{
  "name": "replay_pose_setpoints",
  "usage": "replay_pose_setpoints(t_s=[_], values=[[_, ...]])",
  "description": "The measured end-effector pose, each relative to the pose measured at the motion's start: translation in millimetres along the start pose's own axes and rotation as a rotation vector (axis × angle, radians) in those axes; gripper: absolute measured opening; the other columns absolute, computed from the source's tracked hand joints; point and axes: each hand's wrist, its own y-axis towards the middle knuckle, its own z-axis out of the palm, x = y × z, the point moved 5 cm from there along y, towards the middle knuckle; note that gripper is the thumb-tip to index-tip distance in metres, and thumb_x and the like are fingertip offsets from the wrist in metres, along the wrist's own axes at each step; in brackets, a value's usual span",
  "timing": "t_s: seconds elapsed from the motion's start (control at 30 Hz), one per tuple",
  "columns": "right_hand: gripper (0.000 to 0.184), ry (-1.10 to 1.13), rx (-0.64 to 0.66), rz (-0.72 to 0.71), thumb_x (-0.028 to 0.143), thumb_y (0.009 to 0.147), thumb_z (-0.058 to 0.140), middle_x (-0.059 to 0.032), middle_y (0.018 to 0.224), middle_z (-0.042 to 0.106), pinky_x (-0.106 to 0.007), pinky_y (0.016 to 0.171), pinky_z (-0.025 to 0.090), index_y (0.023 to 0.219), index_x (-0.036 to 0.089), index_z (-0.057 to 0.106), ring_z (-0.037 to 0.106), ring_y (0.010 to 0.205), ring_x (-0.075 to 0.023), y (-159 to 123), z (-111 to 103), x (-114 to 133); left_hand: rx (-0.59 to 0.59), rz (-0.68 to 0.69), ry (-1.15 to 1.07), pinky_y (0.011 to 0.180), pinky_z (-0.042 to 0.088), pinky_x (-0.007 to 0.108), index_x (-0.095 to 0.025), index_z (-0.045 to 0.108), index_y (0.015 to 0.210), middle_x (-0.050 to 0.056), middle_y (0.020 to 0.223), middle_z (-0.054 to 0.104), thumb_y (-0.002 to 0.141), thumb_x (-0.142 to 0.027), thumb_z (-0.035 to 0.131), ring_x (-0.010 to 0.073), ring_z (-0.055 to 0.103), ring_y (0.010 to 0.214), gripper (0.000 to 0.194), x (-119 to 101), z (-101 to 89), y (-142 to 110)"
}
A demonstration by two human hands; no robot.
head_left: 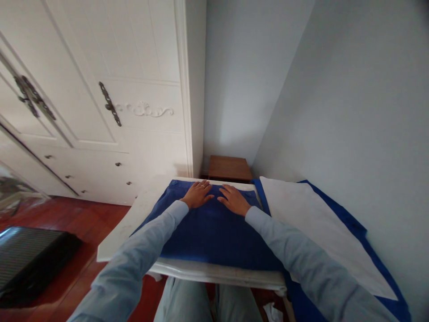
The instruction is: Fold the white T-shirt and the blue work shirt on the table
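A dark blue cloth [217,241] lies spread over a white table [117,237] in front of me. My left hand [198,194] rests palm down near the cloth's far edge, fingers stretched out, with a ring on one finger. Just to its right, my right hand [233,199] also lies flat on the blue fabric, its fingers apart. A small gap separates the two hands, and neither holds anything. Light blue sleeves cover both forearms and hide parts of the cloth's sides.
On the right, a white sheet [311,219] lies over more blue fabric [355,219] beside the wall. A brown wooden stand [230,168] is behind the table. A white wardrobe [150,147] stands at the left, and a black ribbed case [33,264] lies on the red floor [97,219].
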Motion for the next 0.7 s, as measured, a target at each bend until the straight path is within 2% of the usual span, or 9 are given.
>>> replay_pose_setpoints(t_s=[0.07, 0.13, 0.23, 0.47, 0.7], values=[[0.06, -0.048, 0.067, 0.038, 0.051, 0.103, 0.038, -0.018, 0.157, 0.04, -0.047, 0.122, 0.028, 0.146, 0.012, 0.051, 0.034, 0.148, -0.0309, 16.1, 14.4, -2.7, 0.048, -0.022, 0.01, 0.123, 0.024, 0.05, -0.018, 0.047, 0.148, 0.014, 0.158, 0.041, 0.099, -0.058, 0.036, 0.0308, 0.031, 0.15, 0.064, 2.8, 22.3, 6.0], [0.06, -0.067, 0.134, 0.092, 0.049, 0.103, 0.039, -0.0174, 0.159, 0.037, -0.05, 0.122, 0.027, 0.148, 0.012, 0.048, 0.032, 0.149, -0.0321, 23.2, 31.1, -10.5, 0.057, -0.045, -0.003, 0.124, 0.021, 0.053, -0.018, 0.043, 0.151, 0.013, 0.159, 0.039, 0.099, -0.059, 0.034, 0.0308, 0.03, 0.151, 0.067, 7.9, 40.9, 6.7], [0.061, -0.059, 0.152, 0.128, 0.05, 0.104, 0.035, -0.0153, 0.161, 0.035, -0.051, 0.122, 0.026, 0.152, 0.015, 0.043, 0.031, 0.149, -0.031, 21.4, 48.8, -21.4, 0.018, -0.038, -0.026, 0.125, 0.02, 0.054, -0.019, 0.041, 0.153, 0.013, 0.16, 0.038, 0.099, -0.063, 0.027, 0.0302, 0.03, 0.151, 0.072, 13.8, 54.8, 3.8], [0.065, -0.039, 0.116, 0.123, 0.055, 0.103, 0.026, -0.0133, 0.162, 0.033, -0.05, 0.123, 0.023, 0.154, 0.016, 0.041, 0.03, 0.15, -0.0291, 15.1, 56.3, -27.0, 0.004, -0.049, -0.036, 0.126, 0.017, 0.05, -0.022, 0.04, 0.153, 0.012, 0.16, 0.038, 0.098, -0.066, 0.026, 0.0279, 0.029, 0.151, 0.073, 16.6, 56.4, 2.8], [0.065, -0.045, 0.102, 0.121, 0.055, 0.103, 0.026, -0.0134, 0.162, 0.034, -0.05, 0.122, 0.024, 0.154, 0.017, 0.041, 0.031, 0.15, -0.0288, 16.6, 57.0, -27.2, 0.03, -0.056, -0.094, 0.126, 0.018, 0.052, -0.02, 0.042, 0.152, 0.012, 0.16, 0.037, 0.097, -0.065, 0.03, 0.029, 0.029, 0.151, 0.072, 17.0, 53.2, 4.8]])
